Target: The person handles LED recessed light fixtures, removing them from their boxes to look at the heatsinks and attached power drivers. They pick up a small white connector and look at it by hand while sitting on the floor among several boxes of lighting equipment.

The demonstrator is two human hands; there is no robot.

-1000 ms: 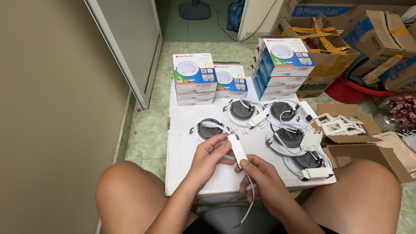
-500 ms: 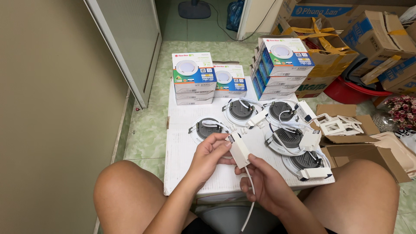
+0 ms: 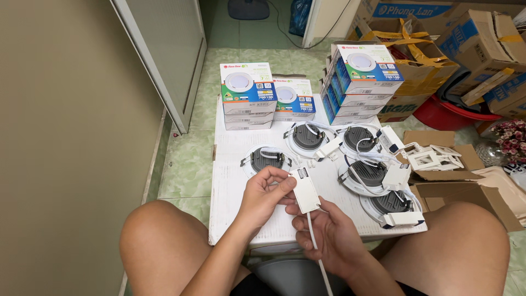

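Note:
A small white rectangular driver box (image 3: pixel 305 189) is held above the white board (image 3: pixel 235 208) between my knees. My left hand (image 3: pixel 264 194) pinches its upper end with thumb and fingers. My right hand (image 3: pixel 324 233) grips its lower end, where a white cable (image 3: pixel 318 257) hangs down past the palm. Just beyond my left hand lies a round downlight (image 3: pixel 264 159), face down, with a white wire leading toward the box.
Several more face-down downlights (image 3: pixel 370 175) with white driver boxes lie on the board's right half. Stacks of product boxes (image 3: pixel 246 94) stand at its far edge. An open carton of white inserts (image 3: pixel 433 159) sits at right, cardboard boxes (image 3: pixel 482 38) behind, a grey wall at left.
The driver box has turned from edge-on to show its broad face. My right hand slid lower onto the cable end. My left hand stayed on the top.

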